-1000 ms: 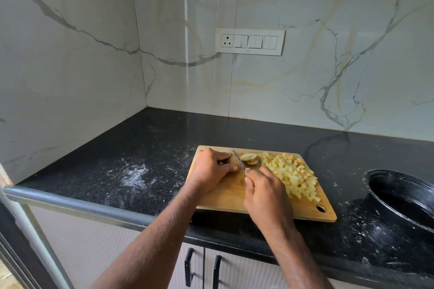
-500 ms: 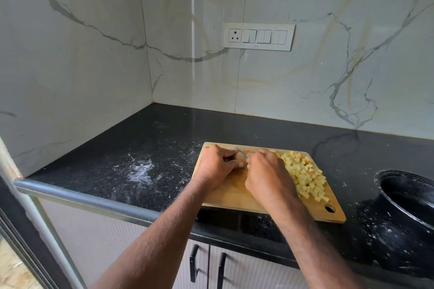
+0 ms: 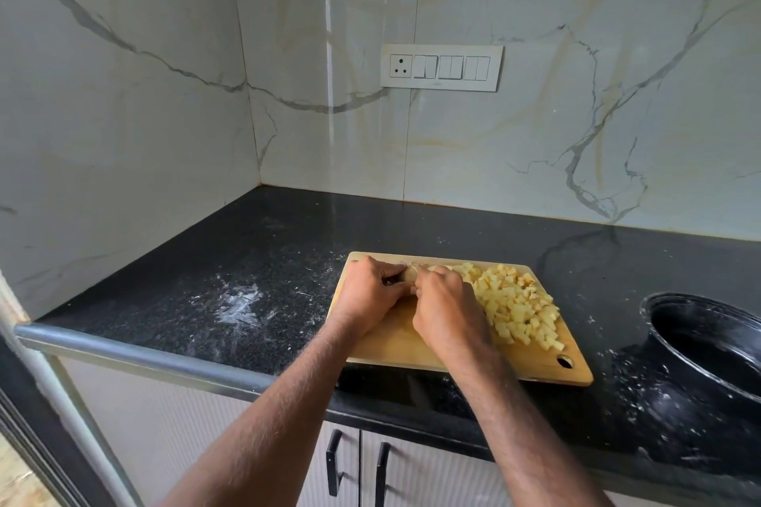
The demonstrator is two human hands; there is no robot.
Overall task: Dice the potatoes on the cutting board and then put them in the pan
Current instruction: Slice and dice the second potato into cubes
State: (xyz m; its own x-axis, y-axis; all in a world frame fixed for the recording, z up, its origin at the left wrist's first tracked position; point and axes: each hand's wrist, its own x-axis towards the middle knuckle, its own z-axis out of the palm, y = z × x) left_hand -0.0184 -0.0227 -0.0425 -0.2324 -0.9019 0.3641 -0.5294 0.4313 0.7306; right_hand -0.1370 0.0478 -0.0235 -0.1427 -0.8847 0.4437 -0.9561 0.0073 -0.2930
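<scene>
Right hand (image 3: 447,309) is curled shut with knuckles up, near the far left corner of the cutting board (image 3: 395,342). What it grips is hidden under the fist; a knife is the likely content, but no blade shows here. Left hand (image 3: 368,294) sits just beside it, touching it, fingers bent down and pinching a pale potato piece (image 3: 412,272) against the board. Only a sliver of that piece shows between the two hands, so its long axis cannot be told.

The decisive relation: the uncut piece lies at the fingertips of both hands, toward the far edge, the left hand holding and the right hand positioned to cut.

Diced potato (image 3: 514,305) forms a loose heap of small, pale yellow, matt cubes along the board's right half, just beside the right hand. The board is light wood, rectangular, with a hanging hole at its near right corner.

The pan (image 3: 700,342) is black, round, glossy, standing on the speckled dark counter (image 3: 247,259) well right of the board, nearer the right hand. It looks empty from this angle. Judgement: dicing nearly done, transfer not started.
</scene>
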